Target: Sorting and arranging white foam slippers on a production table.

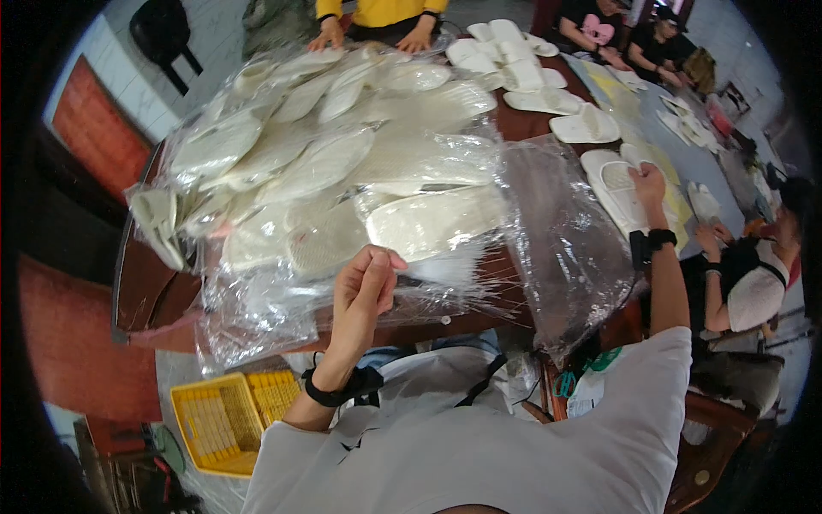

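Note:
My left hand [368, 281] is closed in a pinch in front of a heap of white slippers [437, 224] in clear plastic bags. Whatever lies between its fingertips is too small to make out. Off to the right, my right hand [648, 185] has its fingers closed on the edge of a white slipper [615, 182], one of a few lying together. An empty-looking clear plastic bag [565, 240] is spread on the table between my hands. Beside my left hand lies a bundle of thin white plastic strands [467, 276].
Loose white slippers [514, 60] lie at the far right of the brown table [402, 329]. A person in yellow [385, 12] rests both hands at its far side. Other people sit around a grey table [711, 167] at right. A yellow basket [214, 424] stands at lower left.

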Demonstrator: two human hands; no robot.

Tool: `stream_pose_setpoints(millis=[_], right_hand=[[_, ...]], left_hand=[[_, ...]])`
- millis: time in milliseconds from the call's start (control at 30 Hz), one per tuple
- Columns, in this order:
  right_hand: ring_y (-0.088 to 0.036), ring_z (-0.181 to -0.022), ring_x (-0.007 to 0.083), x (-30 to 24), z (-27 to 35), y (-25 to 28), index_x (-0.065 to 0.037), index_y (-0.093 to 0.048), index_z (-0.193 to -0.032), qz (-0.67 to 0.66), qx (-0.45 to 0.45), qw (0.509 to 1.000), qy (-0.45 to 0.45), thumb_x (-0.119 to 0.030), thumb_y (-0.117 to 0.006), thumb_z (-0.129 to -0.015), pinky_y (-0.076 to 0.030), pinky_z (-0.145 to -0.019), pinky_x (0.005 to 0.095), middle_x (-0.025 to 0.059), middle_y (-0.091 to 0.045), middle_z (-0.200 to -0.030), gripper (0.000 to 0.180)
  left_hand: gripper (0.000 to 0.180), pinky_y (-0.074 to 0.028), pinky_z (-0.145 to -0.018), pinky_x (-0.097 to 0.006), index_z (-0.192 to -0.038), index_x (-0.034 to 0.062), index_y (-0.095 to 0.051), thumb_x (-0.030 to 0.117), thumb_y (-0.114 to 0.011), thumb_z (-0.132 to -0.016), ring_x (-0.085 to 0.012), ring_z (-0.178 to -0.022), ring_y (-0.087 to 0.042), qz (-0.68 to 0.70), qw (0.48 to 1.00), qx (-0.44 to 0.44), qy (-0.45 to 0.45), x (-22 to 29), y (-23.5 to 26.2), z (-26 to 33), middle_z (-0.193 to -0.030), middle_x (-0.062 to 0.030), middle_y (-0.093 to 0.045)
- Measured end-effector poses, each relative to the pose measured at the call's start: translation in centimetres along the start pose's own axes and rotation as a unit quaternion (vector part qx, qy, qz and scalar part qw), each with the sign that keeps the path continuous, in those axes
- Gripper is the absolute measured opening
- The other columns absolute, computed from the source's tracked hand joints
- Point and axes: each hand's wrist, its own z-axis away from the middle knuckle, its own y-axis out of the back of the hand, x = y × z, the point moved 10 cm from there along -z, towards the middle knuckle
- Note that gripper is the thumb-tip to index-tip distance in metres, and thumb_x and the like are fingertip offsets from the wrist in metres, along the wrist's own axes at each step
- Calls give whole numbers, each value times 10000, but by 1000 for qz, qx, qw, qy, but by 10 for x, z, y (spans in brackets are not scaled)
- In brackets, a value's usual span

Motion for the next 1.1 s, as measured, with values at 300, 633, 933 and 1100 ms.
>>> stream_pose_setpoints(millis=[300,633,933,1100], right_hand=[[-645,-985,226,-145,91,74,-18,-665,-1129,-202,-2,970,134,-171,-624,-933,-485,-885,333,132,-688,-1053,252],[-606,-1056,157,-394,409,56,3,-514,-1293,-594,-456,656,94,-95,-600,-959,-485,-927,311,84,-611,-1162,358],[-492,-671,87,-387,445,27,-17,-620,-1034,-490,-481,719,105,-174,-486,-1033,-412,-602,240,19,-568,-750,206],[-621,-694,350,-381,433,31,-56,-607,-914,-302,-324,845,301,-95,-595,-908,-481,-583,413,126,-628,-800,41]], left_hand=[[237,-348,-579,-252,-1023,61,-556,281,-469,-1038,-105,-644,-427,232,971,34,51,-29,33,7,-796,-1,-474],[251,-367,-605,-253,-1033,54,-553,287,-460,-1046,-103,-660,-446,341,939,4,45,-20,3,24,-794,-1,-499],[176,-449,-657,-279,-1080,54,-622,185,-547,-989,-153,-655,-535,24,996,88,-14,-38,94,34,-745,-21,-548],[422,-437,-809,-380,-1184,124,-614,91,-720,-776,-274,-903,-545,-509,847,-21,-154,-47,81,49,-968,-104,-559]])
